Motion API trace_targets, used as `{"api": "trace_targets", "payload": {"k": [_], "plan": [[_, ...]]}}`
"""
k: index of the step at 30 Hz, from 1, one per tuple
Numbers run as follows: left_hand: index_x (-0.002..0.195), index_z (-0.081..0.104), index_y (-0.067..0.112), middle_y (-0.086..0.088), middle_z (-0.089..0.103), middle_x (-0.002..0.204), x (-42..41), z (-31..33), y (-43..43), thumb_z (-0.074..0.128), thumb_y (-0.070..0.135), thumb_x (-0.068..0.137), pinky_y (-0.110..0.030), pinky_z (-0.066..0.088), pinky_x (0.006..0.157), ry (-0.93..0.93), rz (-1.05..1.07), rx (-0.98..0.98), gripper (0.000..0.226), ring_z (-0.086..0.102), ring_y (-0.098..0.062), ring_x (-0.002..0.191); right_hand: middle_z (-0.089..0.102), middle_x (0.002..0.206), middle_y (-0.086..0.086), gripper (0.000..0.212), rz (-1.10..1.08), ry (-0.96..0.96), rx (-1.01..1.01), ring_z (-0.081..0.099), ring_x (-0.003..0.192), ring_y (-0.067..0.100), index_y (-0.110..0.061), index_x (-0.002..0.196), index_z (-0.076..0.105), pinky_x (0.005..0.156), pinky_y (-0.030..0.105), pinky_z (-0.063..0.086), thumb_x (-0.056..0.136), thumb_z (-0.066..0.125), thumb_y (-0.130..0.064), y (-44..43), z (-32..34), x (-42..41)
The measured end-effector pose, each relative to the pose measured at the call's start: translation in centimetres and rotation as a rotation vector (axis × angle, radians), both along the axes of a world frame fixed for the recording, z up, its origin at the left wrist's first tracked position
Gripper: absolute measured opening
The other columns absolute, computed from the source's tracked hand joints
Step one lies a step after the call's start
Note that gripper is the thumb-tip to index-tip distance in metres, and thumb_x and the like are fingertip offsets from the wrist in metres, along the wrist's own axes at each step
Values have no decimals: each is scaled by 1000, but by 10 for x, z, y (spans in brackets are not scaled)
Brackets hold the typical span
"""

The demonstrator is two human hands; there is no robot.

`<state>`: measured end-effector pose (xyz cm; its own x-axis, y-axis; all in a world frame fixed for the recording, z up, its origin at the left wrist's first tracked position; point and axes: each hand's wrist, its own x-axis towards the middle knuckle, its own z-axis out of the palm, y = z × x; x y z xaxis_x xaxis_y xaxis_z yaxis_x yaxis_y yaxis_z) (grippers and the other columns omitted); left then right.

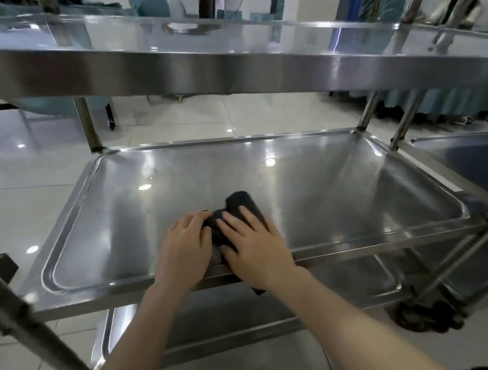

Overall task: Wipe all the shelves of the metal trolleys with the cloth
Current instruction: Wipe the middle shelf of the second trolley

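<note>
At the lower middle of the frame, we have both hands on the dark cloth, which lies on the middle shelf of the metal trolley, close to the shelf's near rim. Our right hand lies flat on top of it, fingers straight and spread, pressing it to the steel. Our left hand sits just beside, fingers bent and close together with the tips on the cloth's left edge; we cannot tell whether they pinch a fold or only rest there. The cloth is bunched into a long wad whose axis runs up the frame and slightly to the right, so it pokes out beyond the right fingertips toward the middle of the shelf, while a corner seems to hang over the near rim under the right wrist. The right hand covers most of it and is, we judge, the better placed to drive a stroke. Bare steel spreads left, right and up the frame as far as the raised rim, so there is room to sweep each way. The top shelf overhangs across the upper frame and limits how high we can lift. The bottom shelf shows beneath, and a second trolley stands at the right edge.
</note>
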<state>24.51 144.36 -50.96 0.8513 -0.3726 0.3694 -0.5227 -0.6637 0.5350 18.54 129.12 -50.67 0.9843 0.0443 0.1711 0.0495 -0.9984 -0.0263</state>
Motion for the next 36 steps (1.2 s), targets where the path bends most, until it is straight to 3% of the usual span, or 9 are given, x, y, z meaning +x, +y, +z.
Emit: {"api": "trace_targets", "payload": {"k": [4, 9, 12, 16, 21, 25, 28, 31, 36], "plan": [[128, 56, 17, -3, 58, 132, 2, 0, 2, 47, 21, 97, -40, 38, 105, -41, -6, 92, 33, 51, -25, 122, 15, 161, -15, 58, -25, 31, 21, 3, 149, 11, -37, 152, 22, 118, 40, 1, 96, 21, -52, -39, 2, 0], [134, 52, 25, 4, 48, 144, 4, -7, 2, 44, 32, 99, -37, 23, 114, -24, -32, 167, 37, 36, -19, 137, 6, 163, -11, 55, -545, 96, 42, 0, 150, 16, -32, 155, 17, 121, 44, 3, 102, 25, -46, -182, 12, -21], [137, 48, 26, 4, 49, 143, 4, -4, -2, 45, 35, 98, -35, 24, 114, -36, -35, 167, 40, 36, -18, 137, 3, 163, -12, 57, -740, 146, 97, -4, 150, 18, -33, 155, 12, 120, 51, -1, 101, 20, -47, -199, 16, -13], [141, 42, 22, 0, 47, 143, 5, -2, -2, 48, 34, 97, -38, 27, 112, 14, -15, 128, 46, 36, -22, 137, 11, 162, -13, 56, -425, 14, 37, 2, 150, 17, -35, 154, 19, 118, 50, 0, 99, 24, -47, -106, 2, 40], [127, 54, 18, -4, 57, 132, 5, 3, 17, 44, 18, 97, -37, 39, 106, -68, 50, 5, 32, 47, -22, 128, 18, 161, -9, 62, 49, 44, 56, 3, 150, 18, -34, 152, 23, 115, 46, -10, 94, 13, -53, 3, 2, 82], [121, 63, 21, -3, 61, 129, 25, 9, 58, 33, 46, 92, -48, 45, 99, -98, 15, 282, 48, 50, -28, 127, 20, 160, -12, 56, -72, -21, 79, 7, 149, 13, -37, 151, 27, 118, 40, -2, 97, 23, -52, -56, -1, 64], [128, 57, 25, 1, 54, 139, 29, 8, 62, 31, 53, 94, -46, 41, 103, -66, 32, 321, 51, 44, -25, 133, 19, 161, -11, 53, -369, -17, 29, 9, 149, 15, -35, 152, 27, 119, 43, 9, 100, 32, -47, -139, 4, 50], [133, 51, 29, 4, 49, 143, 30, 3, 61, 35, 53, 96, -44, 40, 105, -42, 46, 303, 47, 41, -21, 134, 12, 163, -9, 55, -528, 85, 85, 4, 150, 20, -33, 154, 21, 119, 50, 7, 101, 26, -46, -202, 15, 41], [136, 48, 32, 8, 46, 145, 33, 0, 61, 45, 50, 94, -39, 38, 106, 2, 39, 348, 46, 42, -19, 132, 6, 163, -12, 56, -498, 128, 93, -3, 150, 20, -34, 155, 14, 119, 50, 1, 100, 21, -46, -166, 13, 92]]}}
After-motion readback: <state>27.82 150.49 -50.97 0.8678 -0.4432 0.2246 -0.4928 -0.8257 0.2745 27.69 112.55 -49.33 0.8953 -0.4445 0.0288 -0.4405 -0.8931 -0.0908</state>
